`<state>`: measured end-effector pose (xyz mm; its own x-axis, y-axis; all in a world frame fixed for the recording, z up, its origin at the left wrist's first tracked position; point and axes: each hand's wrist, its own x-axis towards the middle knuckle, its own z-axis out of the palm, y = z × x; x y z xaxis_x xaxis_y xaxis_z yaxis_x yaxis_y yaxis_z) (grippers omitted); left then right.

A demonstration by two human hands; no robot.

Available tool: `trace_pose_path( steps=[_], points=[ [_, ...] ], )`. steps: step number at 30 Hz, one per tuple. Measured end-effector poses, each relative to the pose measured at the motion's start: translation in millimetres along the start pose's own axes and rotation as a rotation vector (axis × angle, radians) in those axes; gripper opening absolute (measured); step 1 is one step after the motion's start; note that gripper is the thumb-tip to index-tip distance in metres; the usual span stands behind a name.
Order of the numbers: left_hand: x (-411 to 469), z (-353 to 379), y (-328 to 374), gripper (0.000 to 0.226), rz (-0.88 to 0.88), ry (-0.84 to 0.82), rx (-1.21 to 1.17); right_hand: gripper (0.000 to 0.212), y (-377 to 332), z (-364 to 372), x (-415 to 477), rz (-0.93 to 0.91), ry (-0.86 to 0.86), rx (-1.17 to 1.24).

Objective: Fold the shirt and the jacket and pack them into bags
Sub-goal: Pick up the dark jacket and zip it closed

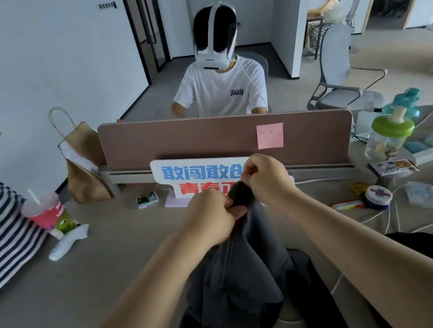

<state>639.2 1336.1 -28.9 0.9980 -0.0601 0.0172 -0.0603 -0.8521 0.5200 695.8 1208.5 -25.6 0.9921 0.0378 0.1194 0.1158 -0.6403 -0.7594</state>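
Pinched at top edge by left hand (212,217) and right hand (267,177) (fingers curled on cloth); held up over surface (87,283), likely letting dark jacket (243,287) hang straight.

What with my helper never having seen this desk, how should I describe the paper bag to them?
Find the pinkish-brown divider panel across the desk. The paper bag stands at its left end. Unlike the pink cup nearby, it is brown with a looped handle.

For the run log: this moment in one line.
dark garment: unfolded, hangs over desk | left hand: pinches its top | right hand: pinches its top | paper bag: far left
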Motion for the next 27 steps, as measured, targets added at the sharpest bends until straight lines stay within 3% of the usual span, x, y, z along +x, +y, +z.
trace_pose_path(
  steps=[2, 6, 7, 12, 15, 19, 23, 27],
  points=[
    [-11.2, -7.4, -5.2, 0.041, 0.032, -0.14, -0.004, 0.015, 7.5, -9.5, 8.6, 0.046, 0.057, 0.043],
    [-26.2, -22.9, -17.5, 0.043, -0.028, -0.596, 0.23, 0.011, 12.7, -29.7, 17.3, 0.067, 0.14, 0.079],
    [-25.8, -24.8, -15.1, 0.043, -0.033, -0.617, 0.264, 0.011, 10.1, -33.0, 16.2, 0.038, 0.154, 0.075],
    [-0.2, -10.2, 18.0, 0.048, 0.048, -0.102, 0.012, 0.013, -12.5, -28.1, -5.6, -0.147, 0.104, 0.029],
    [2.3, -6.7, 29.6, 0.043, 0.086, -0.011, 0.009, 0.017, -17.5, -28.9, -11.7, -0.182, 0.108, 0.03],
    [-18.6, -14.6, 25.2, 0.048, 0.164, -0.073, -0.061, 0.026, -11.3, -42.5, -5.1, -0.106, 0.156, 0.046],
    [-47.1, -23.3, 21.3, 0.05, 0.332, -0.267, 0.055, 0.014, -7.2, -54.6, 3.0, -0.065, 0.224, 0.08],
    [-41.8, -34.5, 19.7, 0.053, 0.332, -0.366, 0.045, 0.015, -12.5, -56.8, 4.0, -0.103, 0.222, 0.029]
  ],
)
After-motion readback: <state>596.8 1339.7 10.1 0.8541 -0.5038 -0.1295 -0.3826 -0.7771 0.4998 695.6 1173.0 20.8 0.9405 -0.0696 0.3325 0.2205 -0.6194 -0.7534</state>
